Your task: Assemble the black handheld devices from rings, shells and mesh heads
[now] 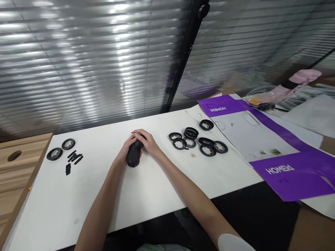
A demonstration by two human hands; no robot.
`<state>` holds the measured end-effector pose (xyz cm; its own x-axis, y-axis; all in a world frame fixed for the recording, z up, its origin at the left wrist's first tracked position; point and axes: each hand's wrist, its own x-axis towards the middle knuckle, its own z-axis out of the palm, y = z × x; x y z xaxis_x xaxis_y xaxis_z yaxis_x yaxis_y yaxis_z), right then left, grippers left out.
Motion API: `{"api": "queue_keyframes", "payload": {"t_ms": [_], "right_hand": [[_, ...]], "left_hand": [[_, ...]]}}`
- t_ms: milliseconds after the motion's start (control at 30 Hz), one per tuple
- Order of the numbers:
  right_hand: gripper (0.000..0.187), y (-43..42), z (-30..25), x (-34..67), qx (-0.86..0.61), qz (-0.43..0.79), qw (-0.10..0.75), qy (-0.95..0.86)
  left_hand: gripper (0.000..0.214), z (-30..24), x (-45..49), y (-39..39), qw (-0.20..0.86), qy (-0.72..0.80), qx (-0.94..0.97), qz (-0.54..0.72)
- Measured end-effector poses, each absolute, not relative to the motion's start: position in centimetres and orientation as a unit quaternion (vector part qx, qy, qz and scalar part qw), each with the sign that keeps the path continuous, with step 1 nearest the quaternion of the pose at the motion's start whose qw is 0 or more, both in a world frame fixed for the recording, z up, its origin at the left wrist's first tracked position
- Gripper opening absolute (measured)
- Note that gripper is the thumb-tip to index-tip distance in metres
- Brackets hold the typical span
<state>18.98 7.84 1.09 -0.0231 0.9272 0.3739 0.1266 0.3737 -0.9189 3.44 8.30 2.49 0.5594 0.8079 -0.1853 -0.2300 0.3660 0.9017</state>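
A smooth black rounded object, long like a tool's handle, is held between both hands near the middle of the white table; its exact kind does not show. My left hand wraps its left side. Over its far end curls my right hand, its fingers lying against the left hand's fingertips. What the far end touches is hidden under the fingers. On the left lie two black rings with notched inner edges, and beside them several small black strips and a short black piece.
More black rings lie in a loose cluster right of my hands, some overlapping. Purple-and-white printed cardboard covers the table's right side. A wooden board adjoins the left edge. Window blinds stand behind. Pink material lies far right.
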Motion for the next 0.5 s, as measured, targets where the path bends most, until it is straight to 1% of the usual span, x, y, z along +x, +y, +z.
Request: {"api": "queue_keyframes", "payload": {"t_ms": [100,333,433,500], "right_hand": [[0.026,7.64,1.92,18.74,-0.428,0.405,0.542,-0.6],[0.038,8.05,1.41,18.76,-0.424,0.469,0.569,-0.526],[0.042,8.21,1.19,18.76,-0.41,0.509,0.574,-0.494],[0.044,8.1,1.3,18.79,-0.4,0.535,0.571,-0.477]], "left_hand": [[0.052,2.49,3.44,8.26,0.757,0.328,0.454,0.338],[0.048,2.24,3.57,8.08,0.746,0.322,0.473,0.34],[0.053,2.37,3.65,7.8,0.743,0.326,0.476,0.341],[0.061,2.65,3.71,7.56,0.751,0.326,0.47,0.33]]}}
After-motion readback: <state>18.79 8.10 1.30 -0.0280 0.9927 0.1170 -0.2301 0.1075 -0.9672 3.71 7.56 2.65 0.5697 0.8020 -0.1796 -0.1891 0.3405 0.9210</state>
